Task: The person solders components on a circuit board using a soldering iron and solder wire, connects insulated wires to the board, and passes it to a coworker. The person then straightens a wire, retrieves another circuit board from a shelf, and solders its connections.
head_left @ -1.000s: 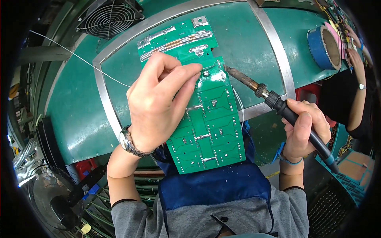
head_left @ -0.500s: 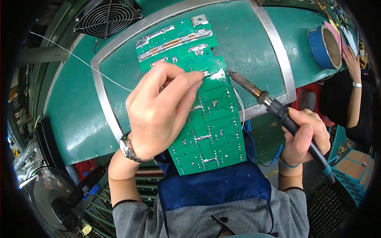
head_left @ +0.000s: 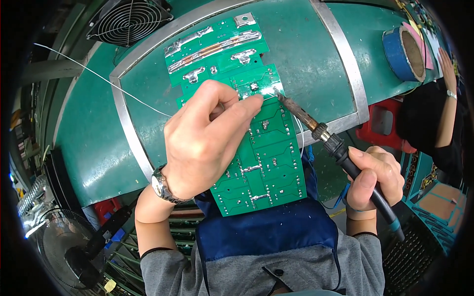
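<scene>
A long green circuit board [head_left: 276, 185] lies in front of me, its far part over the bench and its near end over my blue apron. Shiny solder patches and joints cover its upturned face. My left hand [head_left: 207, 133] is closed in a pinch on thin solder wire [head_left: 123, 91], which trails off to the far left; its short end points at the board's right edge. In my right hand [head_left: 377, 175] is a black soldering iron [head_left: 340, 148], held like a pen. Its tip meets the board by the wire's end, at a bright solder patch [head_left: 269, 91].
The green bench [head_left: 306, 54] has a metal strip [head_left: 340, 44] along it. A fan [head_left: 131, 22] stands at the back left, a blue tape roll [head_left: 399, 54] at the right. Another person's hand [head_left: 447, 71] rests beyond the roll. A red stool [head_left: 377, 126] stands below.
The iron's tip has come down and left onto the board's right edge. My left hand has shifted slightly right with the solder wire. The board has shifted slightly away and left.
</scene>
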Motion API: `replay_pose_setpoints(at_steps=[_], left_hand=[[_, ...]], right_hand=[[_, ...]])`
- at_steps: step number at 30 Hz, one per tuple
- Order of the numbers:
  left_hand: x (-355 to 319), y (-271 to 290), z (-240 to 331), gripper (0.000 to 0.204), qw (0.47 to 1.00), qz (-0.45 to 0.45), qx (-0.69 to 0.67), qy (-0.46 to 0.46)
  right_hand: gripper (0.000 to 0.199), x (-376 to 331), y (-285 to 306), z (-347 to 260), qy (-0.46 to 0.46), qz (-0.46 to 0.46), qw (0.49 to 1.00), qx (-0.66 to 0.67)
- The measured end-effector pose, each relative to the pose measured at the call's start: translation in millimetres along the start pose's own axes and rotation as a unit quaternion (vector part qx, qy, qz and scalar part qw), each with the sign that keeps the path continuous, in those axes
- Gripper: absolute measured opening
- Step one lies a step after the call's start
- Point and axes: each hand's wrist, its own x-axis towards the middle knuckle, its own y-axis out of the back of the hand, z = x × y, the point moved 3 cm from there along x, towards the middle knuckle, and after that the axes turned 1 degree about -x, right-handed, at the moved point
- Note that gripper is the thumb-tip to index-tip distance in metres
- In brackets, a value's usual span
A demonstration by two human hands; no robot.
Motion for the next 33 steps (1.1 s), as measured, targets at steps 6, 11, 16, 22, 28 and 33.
replay_pose_setpoints(at_steps=[6, 11, 16, 22, 28, 33], left_hand=[[-1.2, 8.0, 11.3, 0.024, 0.999, -0.027, -0.012, 0.029], [-3.9, 3.4, 13.4, 0.024, 0.999, -0.041, -0.017, 0.011], [-5.5, 1.1, 13.2, 0.026, 0.999, -0.044, -0.005, -0.006], [-7.3, -0.7, 13.9, 0.027, 0.999, -0.046, -0.004, -0.002], [-6.6, 1.5, 18.1, 0.027, 0.999, -0.025, -0.021, 0.006], [-8.7, 4.0, 21.3, 0.025, 0.998, -0.054, -0.023, 0.003]], right_hand=[[0.025, -9.2, 15.6, -2.3, -0.033, 0.040, 0.998, 0.025], [0.025, -11.5, 10.2, -4.5, -0.038, 0.034, 0.998, 0.020], [0.024, -15.8, 7.5, -7.3, 0.015, 0.042, 0.999, 0.016], [0.021, -16.8, 4.0, -8.5, 0.024, 0.045, 0.999, 0.018], [0.024, -17.7, 7.6, -9.2, 0.013, 0.034, 0.999, 0.022], [0.028, -24.6, 19.6, -11.3, -0.002, 0.062, 0.998, 0.013]])
